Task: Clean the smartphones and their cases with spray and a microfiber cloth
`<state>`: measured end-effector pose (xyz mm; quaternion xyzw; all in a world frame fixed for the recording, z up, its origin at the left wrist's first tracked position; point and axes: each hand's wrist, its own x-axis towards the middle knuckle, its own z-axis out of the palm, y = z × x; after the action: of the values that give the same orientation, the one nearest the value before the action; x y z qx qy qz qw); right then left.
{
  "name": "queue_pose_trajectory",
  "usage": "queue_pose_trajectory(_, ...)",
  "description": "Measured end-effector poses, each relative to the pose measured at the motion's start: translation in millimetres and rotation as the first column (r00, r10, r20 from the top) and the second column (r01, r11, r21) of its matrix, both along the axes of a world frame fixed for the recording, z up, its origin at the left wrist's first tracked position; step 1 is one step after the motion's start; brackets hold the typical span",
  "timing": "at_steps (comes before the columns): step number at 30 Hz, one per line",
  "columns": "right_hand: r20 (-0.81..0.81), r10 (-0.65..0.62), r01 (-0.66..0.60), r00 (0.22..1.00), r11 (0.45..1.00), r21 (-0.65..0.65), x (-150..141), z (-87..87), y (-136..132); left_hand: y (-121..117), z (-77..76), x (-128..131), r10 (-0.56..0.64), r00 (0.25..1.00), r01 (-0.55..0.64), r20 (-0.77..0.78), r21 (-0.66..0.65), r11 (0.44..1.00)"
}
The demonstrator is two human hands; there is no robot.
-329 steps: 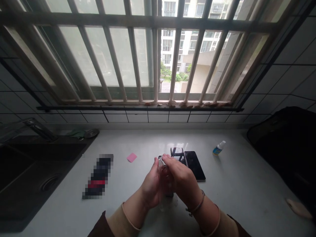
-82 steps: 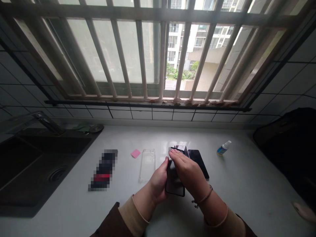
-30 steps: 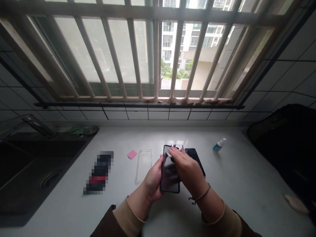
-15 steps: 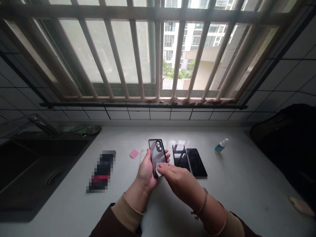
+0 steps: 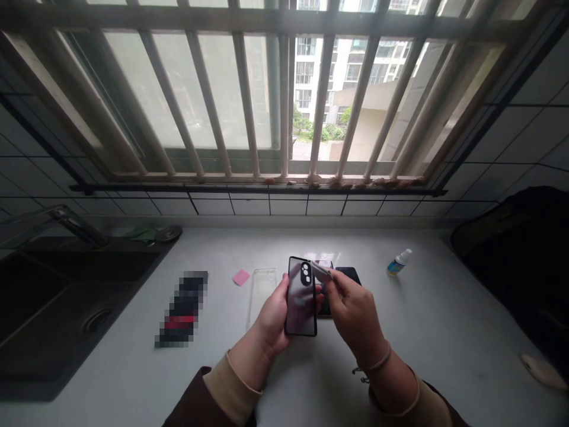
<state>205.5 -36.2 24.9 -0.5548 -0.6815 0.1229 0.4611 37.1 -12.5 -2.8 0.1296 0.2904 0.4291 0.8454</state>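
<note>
Over a white counter (image 5: 448,320), a dark phone (image 5: 301,302) is held upright by the left hand (image 5: 273,317), wrapped around its edge. A small cloth (image 5: 320,270) is pinched by the right hand (image 5: 355,311). The phone looks light, stiff and slippery, so its edges are best gripped.
</note>
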Motion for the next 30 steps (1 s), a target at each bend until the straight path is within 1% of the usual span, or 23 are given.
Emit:
queue_pose_trajectory(2, 0.024, -0.109, 0.108, 0.994, 0.993, 0.044, 6, -2.0, 6, -8, -2.1, 7, -0.061, 0.998, 0.061, -0.007, 0.012, 0.998)
queue_pose_trajectory(3, 0.045, -0.132, 0.128, 0.990, 0.988, 0.082, 8, -4.6, 8, -12, -2.2, 11, -0.073, 0.997, 0.074, -0.012, 0.017, 0.997)
queue_pose_trajectory(4, 0.075, -0.128, 0.119, 0.989, 0.986, 0.119, 7, -8.1, 11, -15, -1.7, 13, -0.077, 0.997, 0.077, -0.015, 0.020, 0.997)
queue_pose_trajectory(6, 0.160, -0.060, 0.033, 0.985, 0.985, 0.168, 3, -16.6, 13, -21, 0.6, 17, -0.078, 0.997, 0.078, -0.008, 0.019, 0.997)
queue_pose_trajectory(8, 0.254, 0.027, -0.075, 0.967, 0.980, 0.184, -5, -24.6, 14, -23, 3.4, 19, -0.070, 0.998, 0.070, 0.001, 0.007, 0.998)
queue_pose_trajectory(10, 0.319, 0.104, -0.169, 0.942, 0.968, 0.183, -13, -29.2, 12, -21, 6.2, 19, -0.020, 0.999, 0.020, 0.024, 0.010, 1.000)
queue_pose_trajectory(12, 0.353, 0.191, -0.263, 0.916, 0.950, 0.168, -19, -29.6, 9, -17, 8.8, 16, 0.054, 0.997, -0.055, 0.055, 0.017, 0.998)
queue_pose_trajectory(14, 0.379, 0.300, -0.377, 0.875, 0.914, 0.149, -22, -27.3, 5, -10, 11.6, 10, 0.086, 0.995, -0.086, 0.056, -0.008, 0.996)
queue_pose_trajectory(15, 0.392, 0.359, -0.440, 0.847, 0.887, 0.140, -23, -26.0, 4, -7, 13.0, 5, 0.095, 0.995, -0.094, 0.034, -0.028, 0.995)
queue_pose_trajectory(16, 0.400, 0.417, -0.502, 0.816, 0.855, 0.131, -23, -24.9, 2, -3, 14.5, 1, 0.110, 0.994, -0.110, 0.000, -0.047, 0.993)
queue_pose_trajectory(18, 0.401, 0.517, -0.599, 0.756, 0.794, 0.106, -24, -23.8, -1, 2, 17.1, -8, 0.181, 0.980, -0.186, -0.081, -0.060, 0.981)
queue_pose_trajectory(20, 0.382, 0.573, -0.644, 0.725, 0.761, 0.081, -24, -24.1, -3, 5, 19.0, -15, 0.237, 0.962, -0.245, -0.135, -0.045, 0.968)
queue_pose_trajectory(22, 0.354, 0.595, -0.654, 0.721, 0.754, 0.064, -25, -24.3, -5, 6, 19.7, -18, 0.234, 0.960, -0.242, -0.151, -0.036, 0.970)
queue_pose_trajectory(24, 0.298, 0.598, -0.639, 0.744, 0.767, 0.057, -24, -22.7, -5, 6, 18.7, -17, 0.231, 0.960, -0.237, -0.155, -0.021, 0.971)
queue_pose_trajectory(25, 0.252, 0.583, -0.613, 0.772, 0.789, 0.053, -24, -21.0, -5, 6, 17.4, -15, 0.234, 0.959, -0.238, -0.160, -0.008, 0.971)
queue_pose_trajectory(26, 0.191, 0.551, -0.568, 0.812, 0.822, 0.044, -22, -18.8, -5, 5, 15.6, -13, 0.237, 0.956, -0.240, -0.172, 0.007, 0.971)
queue_pose_trajectory(27, 0.118, 0.493, -0.499, 0.862, 0.866, 0.027, -20, -16.4, -4, 4, 13.2, -11, 0.243, 0.950, -0.242, -0.196, 0.031, 0.970)
queue_pose_trajectory(28, 0.042, 0.406, -0.406, 0.913, 0.914, 0.000, -17, -14.0, -3, 3, 10.4, -8, 0.251, 0.939, -0.242, -0.233, 0.070, 0.968)
queue_pose_trajectory(29, -0.028, 0.296, -0.297, 0.955, 0.954, -0.037, -14, -12.0, -1, 2, 7.3, -6, 0.259, 0.923, -0.232, -0.283, 0.126, 0.964)
queue_pose_trajectory(30, -0.083, 0.180, -0.187, 0.980, 0.979, -0.079, -11, -10.5, 1, 0, 4.3, -4, 0.265, 0.902, -0.206, -0.342, 0.198, 0.958)
